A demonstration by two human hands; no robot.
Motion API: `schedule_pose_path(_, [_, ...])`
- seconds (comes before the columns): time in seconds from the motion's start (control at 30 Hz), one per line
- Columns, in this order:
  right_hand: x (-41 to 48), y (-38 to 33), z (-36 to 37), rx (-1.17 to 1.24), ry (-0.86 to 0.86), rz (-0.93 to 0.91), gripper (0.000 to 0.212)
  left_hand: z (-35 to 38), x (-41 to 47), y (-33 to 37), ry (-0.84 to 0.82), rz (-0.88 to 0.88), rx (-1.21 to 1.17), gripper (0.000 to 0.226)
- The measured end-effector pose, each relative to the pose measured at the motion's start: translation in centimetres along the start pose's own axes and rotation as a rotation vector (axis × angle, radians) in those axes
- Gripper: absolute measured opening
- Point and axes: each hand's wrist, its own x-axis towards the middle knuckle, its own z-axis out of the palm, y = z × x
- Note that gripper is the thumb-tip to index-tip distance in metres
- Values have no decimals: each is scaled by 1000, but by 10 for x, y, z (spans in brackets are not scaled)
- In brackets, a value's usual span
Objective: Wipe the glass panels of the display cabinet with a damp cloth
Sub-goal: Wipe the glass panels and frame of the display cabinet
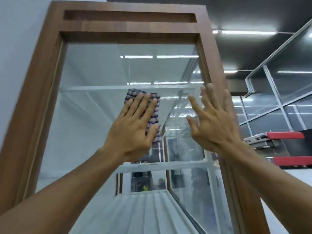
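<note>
Left hand (133,125) flat on the purple-striped woven cloth (154,115), right hand (214,122) splayed empty, I judged even, overlapping strokes best.

Single head-worn wide-angle view, seemingly tilted upward, close to the display cabinet (45,92), which fills the left and centre; ceiling (253,14) occupies the upper right.

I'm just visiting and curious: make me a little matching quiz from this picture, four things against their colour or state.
Things:
1 left hand
2 right hand
3 cloth
4 cabinet frame

Descriptions:
A brown wood
B pressed flat on the cloth
C purple and white pattern
D fingers spread, holding nothing

Pairs: 1-B, 2-D, 3-C, 4-A
</note>
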Motion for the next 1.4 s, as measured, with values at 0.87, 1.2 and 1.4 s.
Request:
schedule_pose_path(0.87, [-36,-8,11,191,52,97,73,15,33,84,-46,158,-49,69])
schedule_pose_path(1.2, [-11,-144,13,313,-49,-123,81,-11,-42,-42,-29,20,-20,74])
schedule_pose_path(1.4, [0,-216,11,299,-58,-192,72,-27,-81,-101,-13,-93,-4,73])
